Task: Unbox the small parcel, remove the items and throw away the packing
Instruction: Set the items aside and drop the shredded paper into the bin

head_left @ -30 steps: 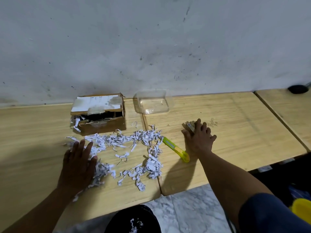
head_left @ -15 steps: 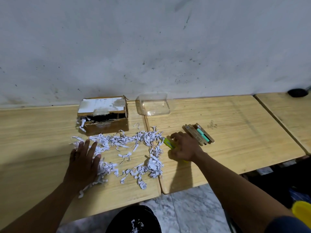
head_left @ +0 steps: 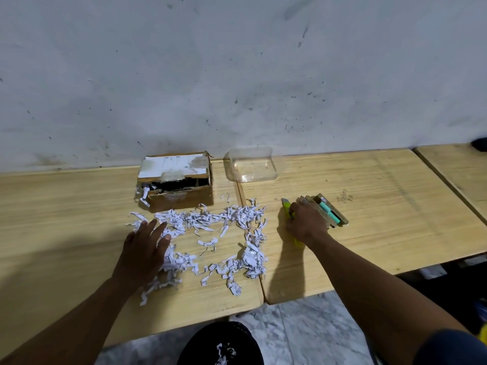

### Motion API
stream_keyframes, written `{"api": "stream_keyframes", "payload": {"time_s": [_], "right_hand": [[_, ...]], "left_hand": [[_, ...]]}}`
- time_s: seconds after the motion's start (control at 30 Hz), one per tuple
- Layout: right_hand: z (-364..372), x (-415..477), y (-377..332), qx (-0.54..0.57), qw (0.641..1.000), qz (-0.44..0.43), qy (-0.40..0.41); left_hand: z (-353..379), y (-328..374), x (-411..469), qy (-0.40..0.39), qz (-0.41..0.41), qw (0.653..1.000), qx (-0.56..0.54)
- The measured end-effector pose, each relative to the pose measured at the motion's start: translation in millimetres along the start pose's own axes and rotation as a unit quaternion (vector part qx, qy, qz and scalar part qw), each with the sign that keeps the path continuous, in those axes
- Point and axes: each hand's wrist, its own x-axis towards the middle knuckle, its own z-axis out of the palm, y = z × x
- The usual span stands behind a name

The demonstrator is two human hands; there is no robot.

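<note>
The small cardboard parcel (head_left: 181, 197) stands open by the wall, with paper shreds hanging from its left corner. White shredded paper (head_left: 210, 219) lies scattered on the table in front of it. My left hand (head_left: 146, 250) rests flat, fingers spread, on the left part of the shreds. My right hand (head_left: 307, 222) is closed on a yellow utility knife (head_left: 286, 206), whose tip shows beyond my fingers. Right beside that hand lie the unpacked items (head_left: 329, 213), thin brown packs with a teal piece.
A clear plastic tray (head_left: 253, 167) stands by the wall, right of the parcel. A black bin (head_left: 221, 346) with some shreds in it sits on the marble floor below the table edge. A seam (head_left: 250, 233) divides two wooden tabletops.
My right hand left the items, came left to the yellow knife and moved it right, close to the items. The left hand stayed on the shreds.
</note>
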Motion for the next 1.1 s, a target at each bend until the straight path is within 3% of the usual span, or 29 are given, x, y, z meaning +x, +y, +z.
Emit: {"api": "stream_keyframes", "payload": {"time_s": [0.17,0.27,0.37,0.43,0.5,0.63,0.8,0.93,1.0,1.1], "right_hand": [[-1.8,-0.4,-4.2,-0.030,0.999,-0.035,0.026],[3.2,6.9,-11.8,0.041,0.987,-0.139,0.067],[14.9,20.5,-27.3,0.123,0.970,-0.202,0.052],[26.4,33.1,-41.2,0.161,0.964,-0.211,0.020],[37.6,41.2,-56.9,0.178,0.961,-0.213,-0.024],[54.0,27.0,-81.7,0.131,0.946,-0.283,-0.086],[50.6,-3.7,-88.0,0.159,0.922,-0.336,-0.106],[41.7,21.0,-102.7,0.203,0.940,-0.267,-0.062],[46.0,37.6,-109.4,0.177,0.949,-0.248,-0.081],[56.3,42.2,-114.2,0.098,0.946,-0.294,-0.098]], "left_hand": [[-9.0,-2.0,-0.2,0.096,0.045,0.994,-0.019],[-20.0,-7.6,5.2,0.172,0.034,0.984,-0.043],[-25.9,-21.1,21.7,0.199,-0.021,0.976,-0.090],[-24.8,-29.5,34.1,0.181,-0.080,0.973,-0.120],[-21.1,-30.8,42.0,0.107,-0.123,0.978,-0.128],[-8.9,-38.0,33.2,0.011,-0.019,0.999,-0.047],[-24.7,-34.3,13.9,0.049,0.022,0.994,-0.099],[-29.5,-36.2,18.5,0.110,0.047,0.991,-0.060],[-26.1,-27.3,23.7,0.090,0.073,0.992,-0.054],[-12.3,-12.0,29.5,0.043,0.120,0.991,-0.030]]}}
